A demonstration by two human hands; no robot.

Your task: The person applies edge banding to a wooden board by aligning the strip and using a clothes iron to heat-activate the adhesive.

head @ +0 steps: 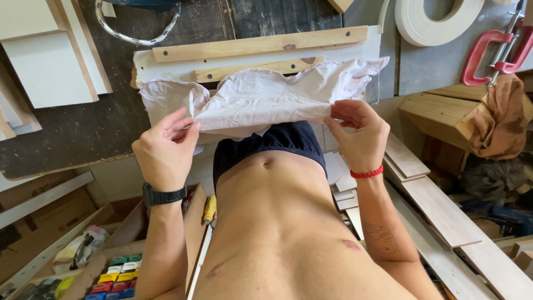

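Count, workshop seen from head cam

2 hands up, left hand [165,149] + right hand [361,133], both pinching 1 pale pink cloth [266,100] at mid frame; 1 black wristwatch [162,195], 1 red wrist cord [366,173]; 1 red clamp [497,53] upper right, 1 roll of white edge tape [438,19] at top, 1 brown rag [502,119] right, 2 wooden battens [261,43] top centre.

Woodworking shop — cut wood boards [444,214], red clamp [491,53], roll of edge banding [438,22], plywood offcuts [50,61], box w/ small parts [116,275] — cluttered.
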